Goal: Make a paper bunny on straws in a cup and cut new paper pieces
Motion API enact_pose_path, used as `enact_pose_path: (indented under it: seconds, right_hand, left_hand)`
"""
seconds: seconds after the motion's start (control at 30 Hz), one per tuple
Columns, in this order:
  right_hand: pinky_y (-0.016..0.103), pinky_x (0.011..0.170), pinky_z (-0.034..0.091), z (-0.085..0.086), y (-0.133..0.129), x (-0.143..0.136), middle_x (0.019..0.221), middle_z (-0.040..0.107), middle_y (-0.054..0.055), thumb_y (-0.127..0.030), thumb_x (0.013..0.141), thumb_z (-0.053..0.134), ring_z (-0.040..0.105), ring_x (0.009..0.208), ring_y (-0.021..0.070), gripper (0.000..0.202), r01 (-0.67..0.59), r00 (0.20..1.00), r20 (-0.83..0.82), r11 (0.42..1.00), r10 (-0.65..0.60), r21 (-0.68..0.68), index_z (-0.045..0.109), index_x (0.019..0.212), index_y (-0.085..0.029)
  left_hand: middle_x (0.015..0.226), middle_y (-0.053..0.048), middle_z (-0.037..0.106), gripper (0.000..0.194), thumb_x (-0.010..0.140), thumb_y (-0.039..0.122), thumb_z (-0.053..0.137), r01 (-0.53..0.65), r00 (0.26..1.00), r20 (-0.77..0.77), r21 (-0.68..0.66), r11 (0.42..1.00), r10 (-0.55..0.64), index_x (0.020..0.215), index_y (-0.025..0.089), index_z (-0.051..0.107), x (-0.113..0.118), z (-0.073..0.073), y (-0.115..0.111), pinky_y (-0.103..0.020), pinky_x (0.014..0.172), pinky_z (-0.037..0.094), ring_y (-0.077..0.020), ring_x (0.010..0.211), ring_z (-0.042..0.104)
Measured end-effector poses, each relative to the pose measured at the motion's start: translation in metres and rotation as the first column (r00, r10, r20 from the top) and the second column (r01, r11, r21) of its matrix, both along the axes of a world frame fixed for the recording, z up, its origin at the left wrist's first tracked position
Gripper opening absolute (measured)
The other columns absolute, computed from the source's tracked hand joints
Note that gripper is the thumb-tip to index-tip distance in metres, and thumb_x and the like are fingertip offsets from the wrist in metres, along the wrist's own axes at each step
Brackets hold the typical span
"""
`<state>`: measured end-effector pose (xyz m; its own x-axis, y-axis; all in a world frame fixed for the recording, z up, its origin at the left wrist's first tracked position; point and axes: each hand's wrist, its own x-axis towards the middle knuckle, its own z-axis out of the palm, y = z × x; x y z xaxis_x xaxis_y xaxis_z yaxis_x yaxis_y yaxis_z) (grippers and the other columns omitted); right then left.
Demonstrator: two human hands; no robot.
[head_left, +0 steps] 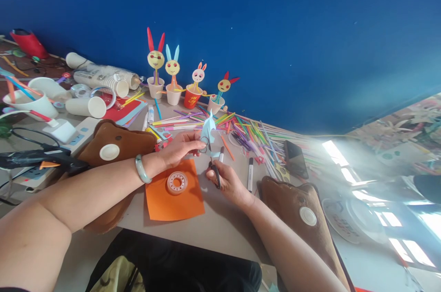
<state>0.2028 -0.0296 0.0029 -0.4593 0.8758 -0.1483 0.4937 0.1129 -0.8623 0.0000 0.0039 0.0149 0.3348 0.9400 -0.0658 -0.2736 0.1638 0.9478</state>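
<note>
Pinched in my left hand [181, 148] is a light blue piece of paper [209, 123] with pencil-like outlines on it, held upright above the table. My right hand [230, 182] grips a pair of scissors [215, 174] by their dark handles. The blades point up at the paper, with a cut strip hanging beside them. Below my hands lies a sheet of orange paper [193, 204], and a roll of clear tape [177, 183] rests on it. Just right of my right hand is a marker [250, 175].
Several cups with paper rabbit faces, one a red cup [193, 97], stand along the blue wall [262, 53]. Coloured sticks [248, 136] are scattered behind my hands. Brown plush pads [292, 209] lie at both sides. A power strip [79, 133] and a phone [296, 159] are nearby.
</note>
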Motion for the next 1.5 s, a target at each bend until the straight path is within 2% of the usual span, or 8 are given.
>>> enact_pose_path:
  seconds: [0.23,0.4,0.5,0.77,1.0,1.5]
  right_hand:
    - [0.029,0.059,0.028,0.0011,0.0006,0.0003,0.066,0.039,-0.004,-0.077,0.081,0.053,0.033,0.064,0.0117,0.058,-0.003,1.000,0.002,1.000,0.003,-0.003,0.043,0.072,-0.021]
    - [0.029,0.059,0.027,0.0003,0.0008,0.0019,0.066,0.037,-0.004,-0.077,0.082,0.053,0.032,0.065,0.0117,0.058,-0.009,1.000,0.004,1.000,0.009,0.004,0.042,0.071,-0.021]
    - [0.029,0.059,0.027,0.0001,0.0012,0.0028,0.066,0.038,-0.004,-0.076,0.082,0.054,0.032,0.065,0.0118,0.057,-0.010,1.000,0.005,1.000,0.010,0.013,0.043,0.071,-0.021]
    - [0.028,0.059,0.028,0.0028,0.0014,0.0030,0.066,0.039,-0.004,-0.074,0.082,0.055,0.033,0.065,0.0117,0.056,-0.012,1.000,0.002,1.000,0.012,-0.006,0.044,0.071,-0.020]
    - [0.028,0.058,0.028,0.0045,0.0020,0.0023,0.065,0.039,-0.004,-0.073,0.081,0.057,0.033,0.064,0.0115,0.055,0.003,1.000,0.017,1.000,-0.002,-0.020,0.045,0.071,-0.020]
    - [0.028,0.058,0.028,0.0055,0.0036,0.0040,0.065,0.039,-0.004,-0.071,0.080,0.059,0.033,0.064,0.0115,0.053,0.011,1.000,0.019,0.999,-0.010,-0.043,0.044,0.070,-0.021]
  left_hand:
    - [0.076,0.001,0.059,0.021,0.072,0.032,0.075,0.010,1.000,0.020,-0.012,1.000,-0.009,0.074,0.017,0.061,-0.0009,-0.0032,0.0026,-0.026,0.069,0.045,-0.0110,0.069,0.054]
    - [0.075,0.001,0.059,0.020,0.076,0.033,0.073,0.039,0.999,0.016,0.066,0.997,-0.040,0.075,0.017,0.061,-0.0023,-0.0078,0.0038,-0.026,0.068,0.045,-0.0119,0.071,0.055]
    - [0.078,0.001,0.061,0.019,0.077,0.032,0.073,0.038,0.999,0.016,0.053,0.998,-0.039,0.077,0.017,0.062,-0.0027,-0.0084,0.0036,-0.026,0.070,0.045,-0.0121,0.072,0.057]
    - [0.075,0.001,0.058,0.023,0.075,0.035,0.075,0.013,1.000,-0.003,0.032,0.999,-0.013,0.076,0.018,0.060,-0.0032,-0.0072,0.0030,-0.024,0.064,0.043,-0.0125,0.072,0.055]
    - [0.081,0.001,0.058,0.022,0.077,0.036,0.074,0.032,0.999,-0.006,0.007,0.999,-0.032,0.078,0.019,0.059,-0.0046,-0.0039,0.0008,-0.025,0.068,0.047,-0.0139,0.079,0.056]
    - [0.081,0.001,0.059,0.024,0.075,0.037,0.074,0.014,1.000,0.002,-0.015,1.000,-0.014,0.077,0.019,0.058,-0.0046,-0.0011,-0.0006,-0.027,0.070,0.048,-0.0147,0.079,0.058]
